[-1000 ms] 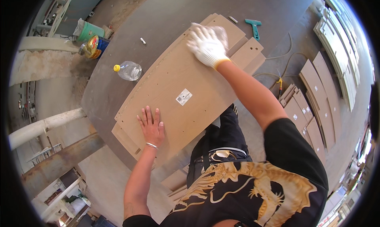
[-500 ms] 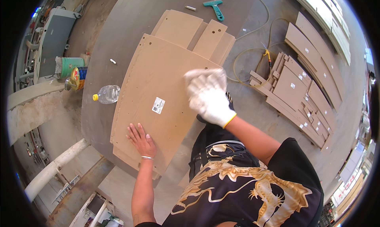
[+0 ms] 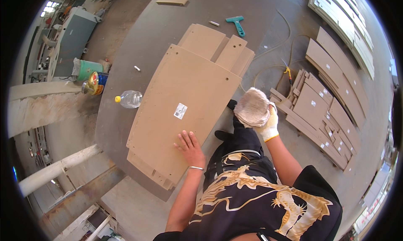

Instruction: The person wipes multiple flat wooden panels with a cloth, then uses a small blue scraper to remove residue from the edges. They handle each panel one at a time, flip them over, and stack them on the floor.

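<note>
A large tan board [image 3: 180,89] with a curved left edge, small drilled holes and a white label [image 3: 180,110] lies on top of a stack of smaller boards [image 3: 204,40] on the dark table. My left hand [image 3: 192,150], bare with a bracelet at the wrist, rests on the board near its right edge, fingers spread. My right hand [image 3: 270,125], in a white work glove, is off the board to the right. It is closed around a wadded, off-white cloth [image 3: 252,107], which hides part of the fingers.
A plastic bottle [image 3: 131,99] with a yellow cap lies left of the board. Beyond it are a teal scraper [image 3: 236,24] and a small wooden block [image 3: 172,1]. To the right are stacked tan boards [image 3: 312,104] and a yellow air gun [image 3: 287,72] with its hose.
My right hand has moved off the board to the right and turned, bringing the cloth into full view. My left hand has shifted toward the board's right edge.
</note>
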`<move>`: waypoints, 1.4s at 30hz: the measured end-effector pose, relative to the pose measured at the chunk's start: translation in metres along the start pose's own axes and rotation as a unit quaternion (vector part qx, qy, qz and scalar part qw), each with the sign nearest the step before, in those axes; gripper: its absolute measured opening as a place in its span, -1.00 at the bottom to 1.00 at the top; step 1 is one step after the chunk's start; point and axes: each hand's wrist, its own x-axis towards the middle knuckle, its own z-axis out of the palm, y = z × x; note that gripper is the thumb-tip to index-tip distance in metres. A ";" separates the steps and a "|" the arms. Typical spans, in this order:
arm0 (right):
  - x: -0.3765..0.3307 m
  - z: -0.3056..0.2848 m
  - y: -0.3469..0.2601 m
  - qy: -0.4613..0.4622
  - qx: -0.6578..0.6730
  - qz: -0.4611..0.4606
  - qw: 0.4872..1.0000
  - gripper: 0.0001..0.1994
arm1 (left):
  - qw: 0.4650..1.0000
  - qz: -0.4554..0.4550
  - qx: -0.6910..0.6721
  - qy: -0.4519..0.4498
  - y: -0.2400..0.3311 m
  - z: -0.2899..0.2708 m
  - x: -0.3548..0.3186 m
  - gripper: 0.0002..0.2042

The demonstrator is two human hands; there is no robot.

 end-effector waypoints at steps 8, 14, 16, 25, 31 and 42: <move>0.011 0.006 -0.030 -0.086 -0.002 -0.037 0.996 -0.38 | 0.999 -0.003 -0.031 0.033 0.006 -0.044 -0.004 -0.40; 0.027 0.012 -0.040 -0.096 -0.014 0.011 0.995 -0.41 | 0.998 -0.028 -0.058 -0.001 0.000 -0.110 0.007 -0.40; 0.034 0.018 -0.040 -0.095 -0.008 0.031 0.995 -0.42 | 0.997 -0.031 -0.063 -0.009 -0.015 -0.140 0.015 -0.41; 0.049 0.037 -0.051 -0.125 0.014 0.023 0.992 -0.44 | 0.987 -0.030 -0.088 0.134 -0.146 -0.298 0.092 -0.65; 0.045 0.010 -0.083 -0.031 0.005 -0.023 0.999 -0.48 | 0.976 -0.029 -0.168 0.138 -0.159 -0.376 0.081 -0.73; 0.025 0.010 -0.082 -0.010 -0.008 -0.046 0.999 -0.52 | 0.803 -0.125 -0.574 -0.102 -0.240 -0.246 0.142 -0.73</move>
